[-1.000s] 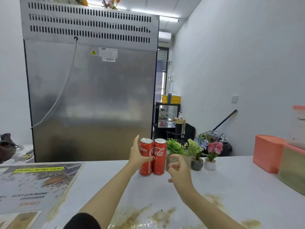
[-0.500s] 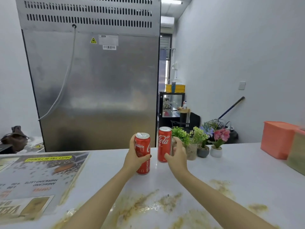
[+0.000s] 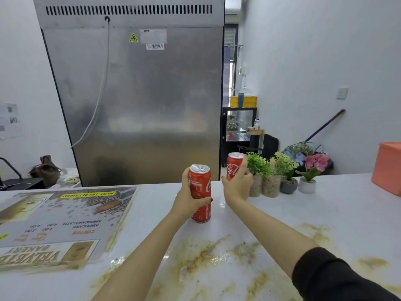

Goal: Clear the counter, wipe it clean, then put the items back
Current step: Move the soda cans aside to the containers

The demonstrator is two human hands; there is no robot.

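I log both hands loaded: the left hand (image 3: 186, 198) wraps the near cola can (image 3: 200, 192) around its middle, thumb across the front. The right hand (image 3: 237, 183) curls round the far cola can (image 3: 233, 168), just beside the potted plants (image 3: 271, 177); I cannot tell whether either base is clear of the counter (image 3: 325, 213). My reading: one can per hand halves the trips, and mid-body grips keep both upright, adding nothing to the brown stains (image 3: 206, 255) nearer me. Clearing looks early, with plants, menu mat (image 3: 65, 218) and orange box (image 3: 388, 168) on the surface and wiping not yet begun.
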